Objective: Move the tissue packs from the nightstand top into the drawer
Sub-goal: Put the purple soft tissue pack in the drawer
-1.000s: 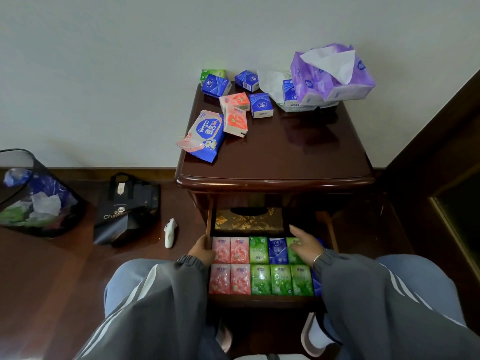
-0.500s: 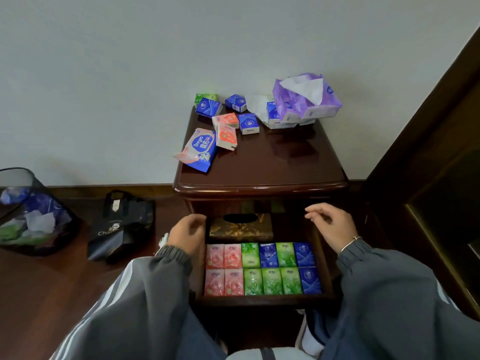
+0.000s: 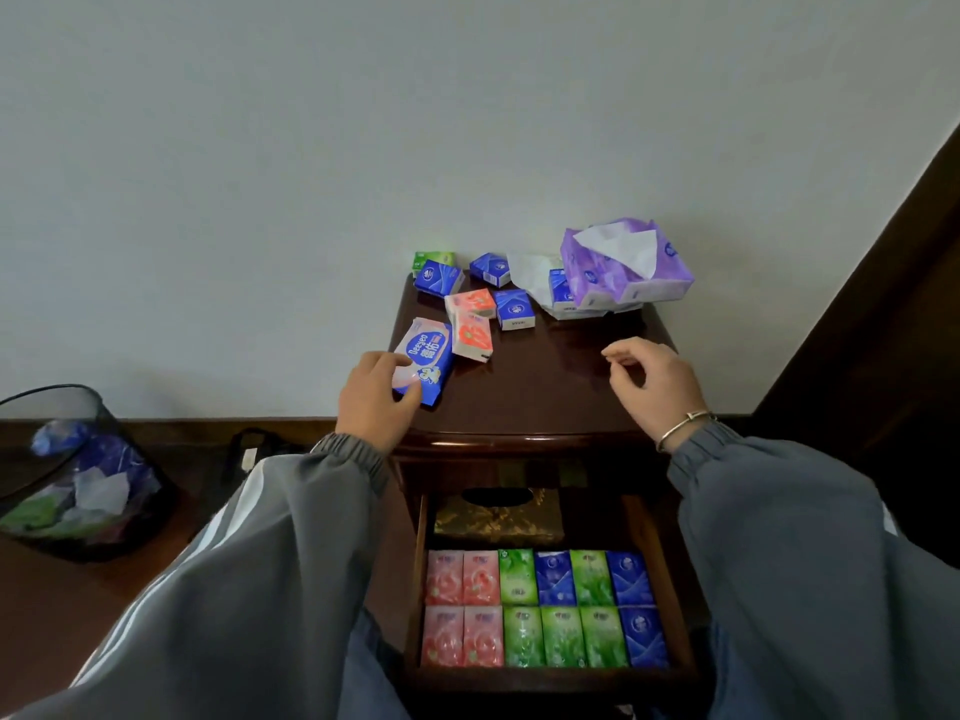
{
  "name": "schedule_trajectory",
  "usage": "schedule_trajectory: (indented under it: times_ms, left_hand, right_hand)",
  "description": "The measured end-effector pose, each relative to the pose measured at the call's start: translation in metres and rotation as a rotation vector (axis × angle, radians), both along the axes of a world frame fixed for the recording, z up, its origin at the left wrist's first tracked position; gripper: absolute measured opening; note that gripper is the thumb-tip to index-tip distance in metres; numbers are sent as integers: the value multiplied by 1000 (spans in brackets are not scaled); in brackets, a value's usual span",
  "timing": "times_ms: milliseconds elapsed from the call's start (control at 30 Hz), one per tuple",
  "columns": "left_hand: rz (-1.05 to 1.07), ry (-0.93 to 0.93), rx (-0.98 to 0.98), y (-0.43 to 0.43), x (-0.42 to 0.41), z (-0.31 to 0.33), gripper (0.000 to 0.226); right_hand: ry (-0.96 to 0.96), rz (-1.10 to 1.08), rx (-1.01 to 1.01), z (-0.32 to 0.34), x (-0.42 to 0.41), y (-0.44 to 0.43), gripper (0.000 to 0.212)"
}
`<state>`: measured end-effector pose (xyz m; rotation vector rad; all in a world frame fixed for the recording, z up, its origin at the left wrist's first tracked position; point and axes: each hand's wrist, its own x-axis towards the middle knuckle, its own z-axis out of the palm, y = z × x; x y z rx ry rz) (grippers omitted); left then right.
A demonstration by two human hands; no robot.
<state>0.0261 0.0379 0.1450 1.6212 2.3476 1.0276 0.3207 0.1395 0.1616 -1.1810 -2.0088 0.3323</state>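
Here left hand (image 3: 373, 405) fingers clasp the blue-pink wet-wipe pack (image 3: 423, 358); right hand (image 3: 653, 383) loosely curled, empty

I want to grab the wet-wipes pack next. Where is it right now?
In the head view, the blue and pink wipes pack lies at the nightstand's left edge, under the left hand's fingertips, beside an orange tissue pack.

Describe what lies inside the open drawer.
The drawer holds two rows of small tissue packs, pink, green and blue, with a gold patterned tissue box behind. Anything beneath them is covered.
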Motion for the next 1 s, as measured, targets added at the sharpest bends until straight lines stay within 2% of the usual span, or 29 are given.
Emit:
schedule_trajectory:
  times_ms: [133, 300, 433, 533, 633, 700, 733, 800, 867, 1000]
  left_hand:
    - [8, 76, -132, 28, -7, -5, 48]
    - [-35, 134, -161, 63, -22, -6, 51]
    - [-71, 154, -165, 91, -28, -3, 53]
    - [-91, 156, -170, 114, -26, 0, 58]
    - [-125, 162, -144, 139, -10, 5, 61]
    - [-154, 162, -103, 157, 12, 7, 59]
    - [-174, 160, -80, 166, 26, 8, 57]
    - [-222, 120, -43, 186, 57, 10, 54]
    - [-241, 10, -47, 204, 90, 11, 53]
    - [-193, -261, -109, 236, 140, 7, 55]
  right_hand:
    - [-180, 68, -42, -8, -31, 17, 26]
    - [-428, 47, -75, -20, -66, 45, 38]
    - [-371, -116, 134, -11, -70, 72, 38]
    - [-322, -300, 221, 0, -53, 100, 51]
    - [-390, -395, 33, 6, -29, 130, 83]
    - [-473, -384, -107, 4, -16, 145, 96]
    - [-499, -357, -148, 1, -11, 150, 94]
    - [-492, -306, -162, -8, -6, 156, 77]
    - [-443, -283, -138, -15, -3, 160, 58]
    - [-437, -257, -119, -18, -1, 161, 45]
